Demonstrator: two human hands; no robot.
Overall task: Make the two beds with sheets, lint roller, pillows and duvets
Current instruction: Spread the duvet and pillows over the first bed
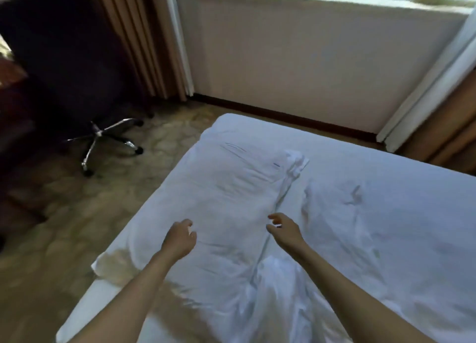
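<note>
A bed (386,167) covered in white fills the lower right of the head view. On it lies a rumpled white duvet (226,193), with a bunched ridge running down its middle and a folded corner at the far end. My left hand (180,238) hovers over the duvet's left half, fingers loosely curled and holding nothing. My right hand (282,229) hovers just right of the ridge, fingers relaxed and spread, also holding nothing. A corner of the duvet hangs over the bed's left edge. No pillows or lint roller are in view.
A dark swivel chair (77,67) with a chrome star base (103,141) stands on the patterned carpet to the left. Tan curtains (144,38) hang at the back left and far right. A white wall under a window (309,54) runs behind the bed.
</note>
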